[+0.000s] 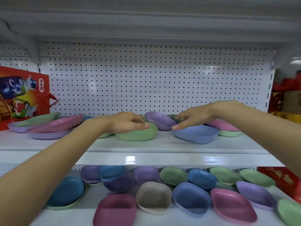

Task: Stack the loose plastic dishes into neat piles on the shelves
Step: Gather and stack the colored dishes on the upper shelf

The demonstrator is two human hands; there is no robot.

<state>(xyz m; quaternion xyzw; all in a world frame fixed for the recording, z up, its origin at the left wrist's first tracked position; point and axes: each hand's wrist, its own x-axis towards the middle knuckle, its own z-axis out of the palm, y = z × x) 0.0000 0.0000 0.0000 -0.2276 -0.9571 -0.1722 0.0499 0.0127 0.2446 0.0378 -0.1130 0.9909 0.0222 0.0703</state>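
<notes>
The grip of the left hand (128, 123) curled over a green dish (138, 135) and that of the right hand (193, 117) pinched the rim of a tilted blue dish (197, 135), both on the upper shelf (162, 143), near a red bag (24, 95) whose logo was too blurred to read.

White pegboard wall (146, 82) backs glossy white shelving (162, 144).

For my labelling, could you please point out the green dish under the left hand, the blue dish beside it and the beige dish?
green dish (138, 135), head view, front outer wall.
blue dish (197, 136), head view, front outer wall.
beige dish (154, 195), head view, inner bottom.
</notes>
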